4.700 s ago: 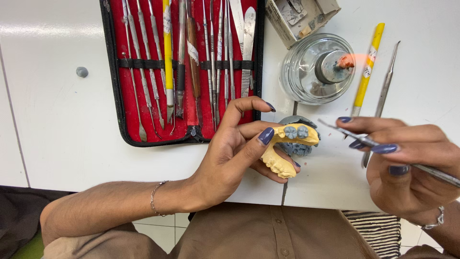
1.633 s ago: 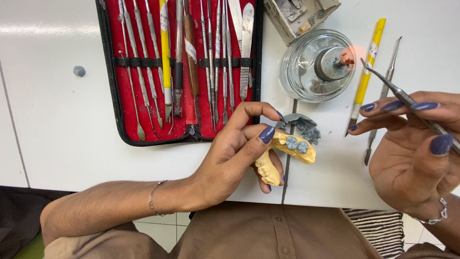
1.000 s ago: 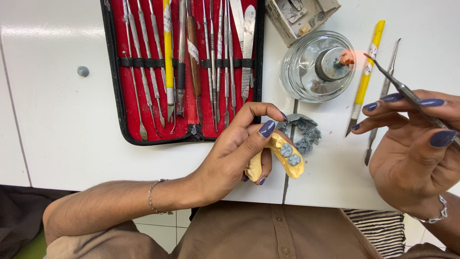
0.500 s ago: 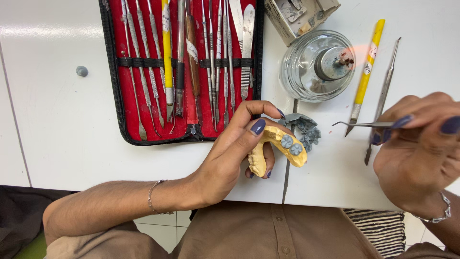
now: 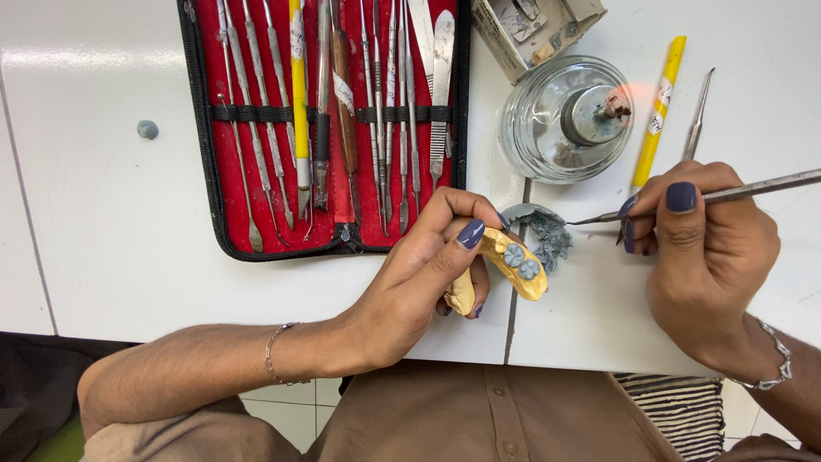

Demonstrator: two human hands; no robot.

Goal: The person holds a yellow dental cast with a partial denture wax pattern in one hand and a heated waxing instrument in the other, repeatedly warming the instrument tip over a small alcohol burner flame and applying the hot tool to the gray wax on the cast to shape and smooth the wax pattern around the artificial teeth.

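Note:
My left hand (image 5: 423, 274) holds a yellow dental cast (image 5: 511, 267) over the white bench's front edge; two grey-blue wax teeth sit on its top. My right hand (image 5: 697, 248) grips a thin metal carving tool (image 5: 684, 201) like a pen. The tool's tip points left and touches a lump of grey-blue wax (image 5: 543, 231) lying on the bench just behind the cast.
An open red instrument case (image 5: 329, 120) with several metal tools lies at the back left. A glass spirit lamp (image 5: 569, 115) burns at the back, beside a yellow-handled tool (image 5: 657, 115), a loose metal tool (image 5: 694, 115) and a small box (image 5: 534, 21). A grey blob (image 5: 148, 129) sits far left.
My right hand carried the tool from the lamp's flame down and left to the wax lump. My left hand turned the cast a little, keeping hold.

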